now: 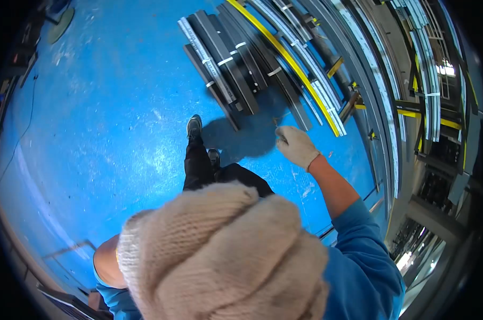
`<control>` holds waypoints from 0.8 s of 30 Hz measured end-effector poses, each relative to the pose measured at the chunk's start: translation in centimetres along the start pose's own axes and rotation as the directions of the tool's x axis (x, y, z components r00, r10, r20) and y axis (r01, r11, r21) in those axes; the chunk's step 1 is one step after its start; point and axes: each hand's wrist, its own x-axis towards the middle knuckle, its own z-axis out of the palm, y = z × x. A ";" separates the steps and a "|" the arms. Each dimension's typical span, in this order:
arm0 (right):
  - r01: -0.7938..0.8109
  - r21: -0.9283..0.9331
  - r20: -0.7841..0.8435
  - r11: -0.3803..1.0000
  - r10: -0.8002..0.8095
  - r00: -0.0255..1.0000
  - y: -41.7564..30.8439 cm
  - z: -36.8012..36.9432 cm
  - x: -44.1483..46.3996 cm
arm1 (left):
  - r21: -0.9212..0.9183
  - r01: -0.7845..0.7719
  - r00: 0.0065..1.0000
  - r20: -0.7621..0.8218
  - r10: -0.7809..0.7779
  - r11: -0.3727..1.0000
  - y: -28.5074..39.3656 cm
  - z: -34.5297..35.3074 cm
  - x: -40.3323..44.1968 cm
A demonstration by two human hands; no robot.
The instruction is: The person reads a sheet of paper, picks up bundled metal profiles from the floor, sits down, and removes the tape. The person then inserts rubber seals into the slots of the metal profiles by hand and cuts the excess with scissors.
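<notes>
Head view: shows right grip (296, 148) in a pale knit glove, held out above the blue floor (108, 106), fingers curled loosely inward, partly closed; cannot tell whether anything sits inside. Shows left grip (225, 250) very near the lens, gloved likewise, with folds filling the lower middle; cannot tell opening or contents.

Just beyond right grip, find the end of a dark bar (292, 101); cannot tell contact. Farther beyond and to its left, find more dark bars (216, 45) lying side by side, crossed by white bands, with a silver-faced bar (201, 50) among them. Ahead and slightly right of right grip, see a yellow bar (286, 53) running lengthwise beside silvery strips. Well right of right grip, see long racked stock (382, 101). Left of right grip, see a dark shoe (194, 127) on the floor.
</notes>
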 end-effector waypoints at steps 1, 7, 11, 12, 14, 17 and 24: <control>-0.028 0.004 0.007 1.000 0.028 1.000 0.1 -0.2 0.3 | -0.034 -0.025 1.000 0.004 0.025 0.999 -1.5 0.1 0.7; -0.202 0.090 0.115 0.975 0.191 0.975 0.8 -1.5 3.1 | -0.199 -0.107 0.994 0.007 0.111 0.974 -7.4 2.1 5.2; -0.173 0.168 0.122 0.970 0.154 0.980 3.5 -1.1 4.5 | -0.234 -0.139 0.989 0.012 0.145 0.962 -10.0 4.9 7.9; -0.143 0.189 0.111 0.971 0.123 0.986 4.1 -0.7 5.1 | -0.230 -0.142 0.989 0.016 0.149 0.963 -10.7 5.8 8.3; -0.130 0.188 0.127 0.973 0.108 0.986 6.7 -0.8 6.3 | -0.214 -0.152 0.986 0.029 0.161 0.965 -11.7 8.4 9.3; -0.107 0.177 0.143 0.978 0.082 0.986 11.8 -2.0 8.4 | -0.138 -0.102 0.984 0.131 0.120 0.985 -13.9 13.1 9.2; -0.143 0.160 0.130 0.977 0.123 0.984 26.4 -6.3 14.0 | 0.318 0.572 0.672 0.348 -0.654 0.756 -19.7 25.9 -3.5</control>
